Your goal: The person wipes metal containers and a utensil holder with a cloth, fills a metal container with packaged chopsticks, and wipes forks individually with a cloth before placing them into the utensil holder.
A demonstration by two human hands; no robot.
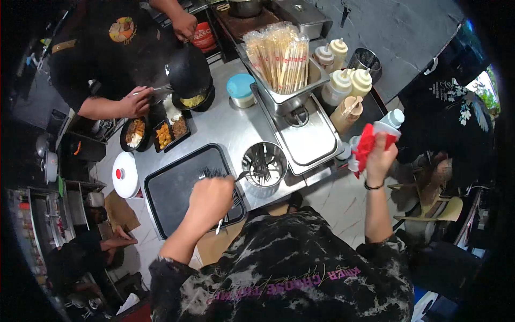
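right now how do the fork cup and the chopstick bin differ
The cup is round; the bin is rectangular. The cup holds dark forks, unwrapped, while the bin holds chopsticks in clear wrappers. The cup has only a loose cluster inside; the bin is packed, its contents rising well above the rim. Both are open-topped metal holders.

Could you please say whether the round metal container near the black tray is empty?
Not empty: the round metal container holds dark forks.

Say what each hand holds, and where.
Left hand: forks, tines out, held part hidden by the fist. Right hand: red cloth, clutched around its bunched middle.
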